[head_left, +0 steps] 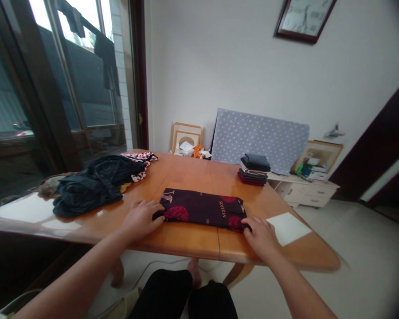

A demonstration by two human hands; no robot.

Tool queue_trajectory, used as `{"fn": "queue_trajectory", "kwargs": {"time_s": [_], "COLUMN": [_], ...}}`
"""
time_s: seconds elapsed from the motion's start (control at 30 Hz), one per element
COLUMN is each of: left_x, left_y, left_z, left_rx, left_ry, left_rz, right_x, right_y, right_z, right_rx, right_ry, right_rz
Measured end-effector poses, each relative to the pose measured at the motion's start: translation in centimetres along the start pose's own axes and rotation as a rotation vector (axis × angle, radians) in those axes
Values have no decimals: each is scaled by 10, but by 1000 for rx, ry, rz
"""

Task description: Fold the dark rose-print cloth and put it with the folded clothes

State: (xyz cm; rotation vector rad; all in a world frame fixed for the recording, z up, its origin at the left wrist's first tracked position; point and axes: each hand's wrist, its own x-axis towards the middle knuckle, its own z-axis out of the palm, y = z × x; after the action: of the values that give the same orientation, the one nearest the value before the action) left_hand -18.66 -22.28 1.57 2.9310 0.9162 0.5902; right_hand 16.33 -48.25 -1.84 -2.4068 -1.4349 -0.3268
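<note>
A dark purple-black folded cloth (199, 210), printed with red round patterns and pale lettering, lies flat as a long strip near the front of the wooden table. My left hand (144, 218) grips its left end, thumb in front and fingers behind. At the front right corner, my right hand (260, 235) pinches the cloth between thumb and fingers. The fingertips of both hands are partly hidden by the fabric. What kind of garment it is does not show.
A loose heap of dark clothes (96, 181) lies on the table's left, beside a red-and-white patterned cloth (142, 159). A neat stack of folded clothes (254, 169) stands at the back right. A white sheet (289, 228) lies beyond my right hand, near the wooden table's edge (322, 261).
</note>
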Motion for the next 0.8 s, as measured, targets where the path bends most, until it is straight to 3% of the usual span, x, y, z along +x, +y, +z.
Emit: {"fn": "queue_trajectory", "kwargs": {"time_s": [0.27,0.47,0.63,0.8], "left_x": [4,40,80,100], "left_y": [-6,-6,0,-2], "left_z": [3,3,31,65], "left_rx": [-135,-142,-161,-146], "left_ry": [71,179,206,64], "left_rz": [-27,-12,3,-13], "right_x": [-5,12,43,73], "right_y": [15,24,18,11], "right_z": [-4,-4,3,8], "right_rx": [161,346,362,232], "right_ry": [26,124,86,36], "right_rz": [-31,159,300,387]}}
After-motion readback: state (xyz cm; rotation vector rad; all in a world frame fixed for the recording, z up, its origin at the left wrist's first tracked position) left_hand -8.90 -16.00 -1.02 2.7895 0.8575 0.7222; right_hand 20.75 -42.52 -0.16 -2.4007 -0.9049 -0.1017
